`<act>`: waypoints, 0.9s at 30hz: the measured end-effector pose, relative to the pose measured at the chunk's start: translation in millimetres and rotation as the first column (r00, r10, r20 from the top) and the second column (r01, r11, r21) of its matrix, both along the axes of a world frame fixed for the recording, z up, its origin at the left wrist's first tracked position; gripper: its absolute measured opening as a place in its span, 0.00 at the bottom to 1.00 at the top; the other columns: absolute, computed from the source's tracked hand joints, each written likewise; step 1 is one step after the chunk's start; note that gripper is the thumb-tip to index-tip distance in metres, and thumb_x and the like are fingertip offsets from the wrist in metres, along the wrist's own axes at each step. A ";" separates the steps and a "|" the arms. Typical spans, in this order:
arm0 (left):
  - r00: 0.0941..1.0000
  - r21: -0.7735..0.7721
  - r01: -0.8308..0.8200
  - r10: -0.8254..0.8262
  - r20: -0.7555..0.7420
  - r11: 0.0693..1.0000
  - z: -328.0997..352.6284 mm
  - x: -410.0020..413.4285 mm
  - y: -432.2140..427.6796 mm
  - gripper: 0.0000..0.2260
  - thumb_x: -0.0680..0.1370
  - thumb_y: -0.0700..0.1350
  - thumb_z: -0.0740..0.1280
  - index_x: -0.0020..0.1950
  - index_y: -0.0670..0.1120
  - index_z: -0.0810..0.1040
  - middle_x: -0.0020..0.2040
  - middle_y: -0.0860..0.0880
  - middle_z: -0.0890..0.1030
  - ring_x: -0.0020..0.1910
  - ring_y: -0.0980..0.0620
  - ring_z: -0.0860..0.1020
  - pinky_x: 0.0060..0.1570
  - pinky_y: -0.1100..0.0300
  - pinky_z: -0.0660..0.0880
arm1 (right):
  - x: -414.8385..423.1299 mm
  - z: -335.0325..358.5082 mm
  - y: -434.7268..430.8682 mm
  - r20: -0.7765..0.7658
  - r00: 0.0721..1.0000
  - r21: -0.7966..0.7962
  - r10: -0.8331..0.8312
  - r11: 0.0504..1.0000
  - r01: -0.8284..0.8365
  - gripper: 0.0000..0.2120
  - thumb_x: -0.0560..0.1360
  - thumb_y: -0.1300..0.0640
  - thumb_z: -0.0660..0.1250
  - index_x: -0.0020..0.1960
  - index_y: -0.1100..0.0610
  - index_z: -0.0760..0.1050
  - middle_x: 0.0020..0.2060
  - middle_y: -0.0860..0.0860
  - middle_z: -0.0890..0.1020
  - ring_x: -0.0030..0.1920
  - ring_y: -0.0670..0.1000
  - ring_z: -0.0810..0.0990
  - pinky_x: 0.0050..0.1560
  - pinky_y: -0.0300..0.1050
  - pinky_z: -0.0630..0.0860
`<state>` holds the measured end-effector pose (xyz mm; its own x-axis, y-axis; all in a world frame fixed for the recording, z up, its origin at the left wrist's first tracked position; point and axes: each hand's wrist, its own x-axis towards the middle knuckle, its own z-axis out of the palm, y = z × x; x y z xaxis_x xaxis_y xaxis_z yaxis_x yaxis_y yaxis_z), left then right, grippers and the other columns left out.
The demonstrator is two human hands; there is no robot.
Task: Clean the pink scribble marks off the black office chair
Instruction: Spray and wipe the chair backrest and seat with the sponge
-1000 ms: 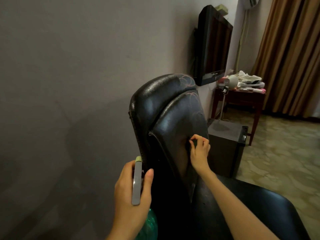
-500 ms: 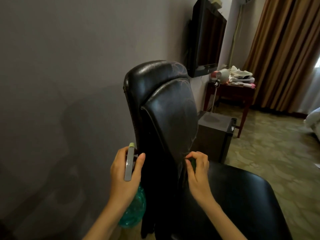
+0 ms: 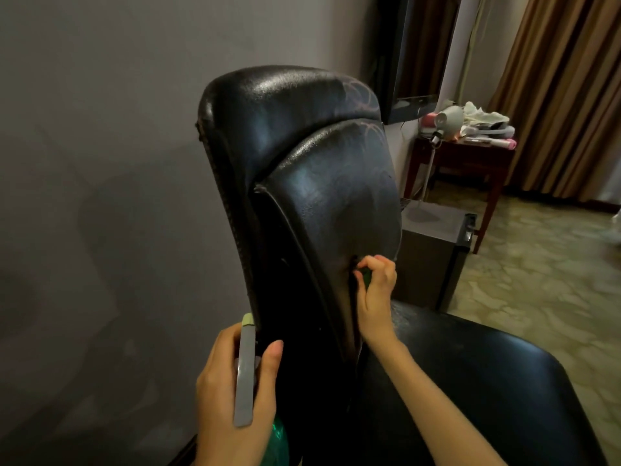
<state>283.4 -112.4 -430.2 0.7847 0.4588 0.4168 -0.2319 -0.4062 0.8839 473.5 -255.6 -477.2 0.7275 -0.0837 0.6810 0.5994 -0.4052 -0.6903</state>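
Observation:
The black office chair (image 3: 302,136) fills the middle of the head view, its backrest facing right. Faint pink scribble marks (image 3: 361,95) loop across the top right of the backrest. My left hand (image 3: 232,391) grips a green spray bottle (image 3: 245,371) by its grey trigger head, just left of the backrest's edge. My right hand (image 3: 373,290) holds a small dark green pad (image 3: 365,277) pinched in its curled fingers, pressed against the lower part of the backrest cushion. The pad is mostly hidden by the fingers.
A grey wall stands close on the left. Behind the chair is a dark cabinet (image 3: 433,250), a red side table (image 3: 470,163) with clutter, and a wall-mounted television (image 3: 416,52). Brown curtains (image 3: 564,89) hang at the right. Patterned floor lies right of the seat (image 3: 470,381).
My right hand has moved up again along the lower backrest cushion after dipping lower. The view has shifted closer to the chair. My left hand still holds the bottle.

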 end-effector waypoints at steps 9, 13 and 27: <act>1.000 0.002 0.002 -0.002 0.007 1.000 8.8 -6.0 -6.2 0.07 0.71 0.52 0.64 0.48 0.60 0.72 0.43 0.52 0.79 0.44 0.61 0.77 0.37 0.64 0.73 | 11.4 20.6 -27.4 -0.215 0.976 0.024 -0.038 0.999 0.044 0.05 0.80 0.59 0.58 0.55 0.53 0.70 0.53 0.52 0.65 0.58 0.56 0.66 0.60 0.49 0.65; 0.998 0.003 0.007 -0.008 0.061 1.000 15.1 -13.7 -11.7 0.05 0.71 0.54 0.63 0.46 0.59 0.72 0.40 0.49 0.78 0.37 0.55 0.76 0.36 0.53 0.75 | -68.8 27.8 -36.8 -0.085 0.992 0.113 0.091 0.990 -0.081 0.07 0.78 0.53 0.57 0.49 0.40 0.65 0.51 0.49 0.67 0.55 0.51 0.70 0.57 0.40 0.68; 0.993 0.071 -0.039 0.031 0.110 0.997 0.4 -3.8 -7.3 0.07 0.75 0.46 0.66 0.44 0.59 0.71 0.37 0.50 0.78 0.36 0.57 0.76 0.33 0.58 0.72 | -114.9 -12.4 -2.5 0.076 0.984 0.008 0.163 0.986 -0.164 0.07 0.74 0.50 0.56 0.51 0.44 0.65 0.53 0.47 0.66 0.56 0.51 0.69 0.57 0.48 0.71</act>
<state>279.5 -119.7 -429.8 0.7167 0.4507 0.5323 -0.3095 -0.4784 0.8218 358.6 -258.1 -489.6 0.6793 0.0223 0.7335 0.7069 -0.2882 -0.6459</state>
